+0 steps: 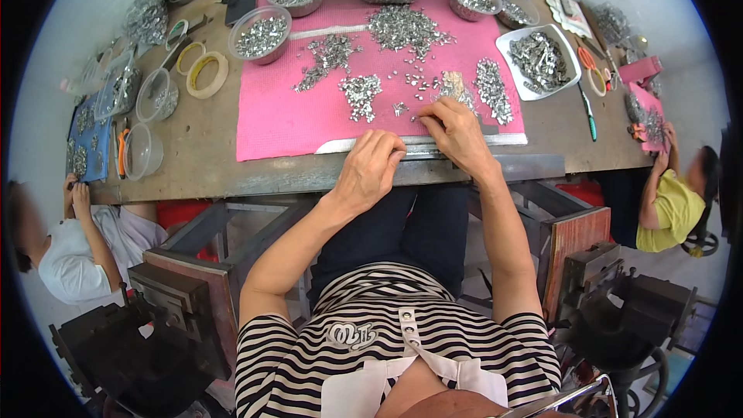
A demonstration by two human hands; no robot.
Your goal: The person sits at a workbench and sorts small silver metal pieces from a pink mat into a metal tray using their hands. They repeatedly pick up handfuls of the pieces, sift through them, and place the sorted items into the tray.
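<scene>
My left hand (370, 164) is at the front edge of a pink mat (267, 112), fingers curled and fingertips pressed together beside a narrow metal strip (422, 149). Just right of it, my right hand (458, 138) pinches with thumb and forefinger above the same strip. Whatever either pinch holds is too small or hidden to name. Beyond my hands lie small piles of shiny metal pieces: one pile (361, 97) ahead of my left hand, another (493, 91) to the right of my right hand. A few loose pieces (418, 83) are scattered between them.
Clear tubs of metal pieces (261, 34) line the mat's far side, with a white tray (505, 46) at right. Tape rolls (207, 76) lie left; a toothbrush (590, 116) and orange scissors (587, 59) lie right. Co-workers sit at far left (77, 255) and far right (673, 213).
</scene>
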